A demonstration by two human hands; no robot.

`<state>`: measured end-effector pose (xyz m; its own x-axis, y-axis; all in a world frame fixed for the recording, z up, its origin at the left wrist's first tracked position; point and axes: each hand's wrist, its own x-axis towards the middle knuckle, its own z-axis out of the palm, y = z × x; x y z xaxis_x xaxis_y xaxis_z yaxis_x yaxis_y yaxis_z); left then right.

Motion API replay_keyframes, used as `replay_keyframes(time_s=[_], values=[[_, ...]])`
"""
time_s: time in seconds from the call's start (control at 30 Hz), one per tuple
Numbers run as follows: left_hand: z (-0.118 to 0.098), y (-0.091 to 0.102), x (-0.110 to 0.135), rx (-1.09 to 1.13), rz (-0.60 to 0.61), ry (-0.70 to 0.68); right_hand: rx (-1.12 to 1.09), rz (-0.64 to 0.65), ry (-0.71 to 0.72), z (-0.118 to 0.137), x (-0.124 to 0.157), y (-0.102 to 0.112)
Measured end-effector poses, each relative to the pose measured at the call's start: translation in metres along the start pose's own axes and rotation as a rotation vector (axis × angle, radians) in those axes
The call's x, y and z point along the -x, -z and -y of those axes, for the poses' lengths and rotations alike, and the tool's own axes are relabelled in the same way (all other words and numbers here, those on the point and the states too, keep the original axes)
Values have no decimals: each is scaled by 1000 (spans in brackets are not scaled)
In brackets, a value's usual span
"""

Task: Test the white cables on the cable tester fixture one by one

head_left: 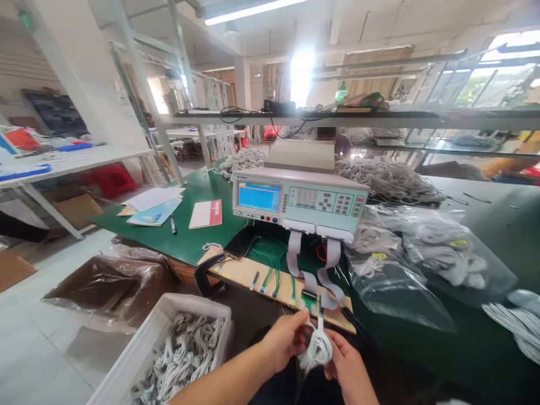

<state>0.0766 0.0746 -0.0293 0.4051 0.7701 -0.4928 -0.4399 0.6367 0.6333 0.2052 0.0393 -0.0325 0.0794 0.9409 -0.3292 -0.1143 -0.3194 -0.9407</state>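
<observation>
Left hand (283, 340): fingers curled onto the coiled white cable bundle's (319, 350) left side.
Right hand (343, 360): fingers closed on its right side.
Bundle: between both hands, before the pale wooden board (240, 274) at the green counter's (185, 242) edge.
Handling: best kept steady, upright lead straight, without tugging.
Hard to see: fingertips behind the coil; whether the lead's dark tip touches the small green circuit board (309, 302).

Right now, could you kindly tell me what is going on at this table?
The person's left hand and right hand hold a coiled white cable between them, just in front of a pale wooden board. The board lies at the near edge of a green table, and flat grey ribbon cables run toward it from a white boxy instrument with a lit blue screen.
</observation>
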Motion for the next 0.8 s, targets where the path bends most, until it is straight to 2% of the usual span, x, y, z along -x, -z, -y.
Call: replay_keyframes(time_s=[0.23,0.4,0.57,0.63,0.7,0.77,0.8], values=[[1,-7,-10,-7,18,-46,116,89,-104,-6,-20,3],[-3,-4,-8,-8,39,-45,127,65,-48,1,-18,-4],[-5,-15,-7,-1,-70,-128,110,13,15,9,-20,-14],[-4,-19,1,-2,-87,-152,113,-17,12,10,-16,-18],[5,-18,16,-56,-51,-153,145,-46,36,5,-2,-22],[18,-8,38,-188,-4,-139,221,-31,115,-6,22,-28],[25,0,47,-295,-7,-163,297,18,138,-12,34,-32]])
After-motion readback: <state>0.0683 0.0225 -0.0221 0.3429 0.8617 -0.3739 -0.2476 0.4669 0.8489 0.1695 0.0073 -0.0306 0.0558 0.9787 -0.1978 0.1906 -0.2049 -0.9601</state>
